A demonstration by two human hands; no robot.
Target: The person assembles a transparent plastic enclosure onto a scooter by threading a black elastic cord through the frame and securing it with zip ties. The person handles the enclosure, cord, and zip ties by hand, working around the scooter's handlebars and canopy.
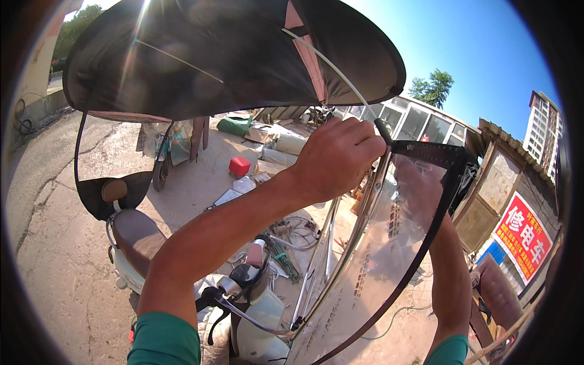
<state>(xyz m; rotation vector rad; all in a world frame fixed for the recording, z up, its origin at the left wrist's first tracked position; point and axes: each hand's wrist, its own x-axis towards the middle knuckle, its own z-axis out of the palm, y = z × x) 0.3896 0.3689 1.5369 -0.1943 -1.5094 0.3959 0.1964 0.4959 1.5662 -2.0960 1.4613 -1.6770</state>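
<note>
A black fabric canopy (231, 67) with pinkish trim spreads overhead, and a thin pale rib (340, 72) runs down from it toward my left hand (344, 158). That hand is closed around the upper end of a metal pole (365, 222), beside a short black tube (383, 131). A clear plastic windshield (359, 292) edged in black trim (420, 261) stands to the right of the pole. Behind the clear sheet shows my right hand (420, 185), hazy through the plastic; its fingers cannot be made out. Below is a pale scooter (261, 319) with a chrome handlebar.
A scooter's brown seat (139, 238) and backrest are at the left. A red box (239, 166), cables, boards and scattered parts lie on the concrete ground (55, 243). At right are a red sign (524, 237) and a shed.
</note>
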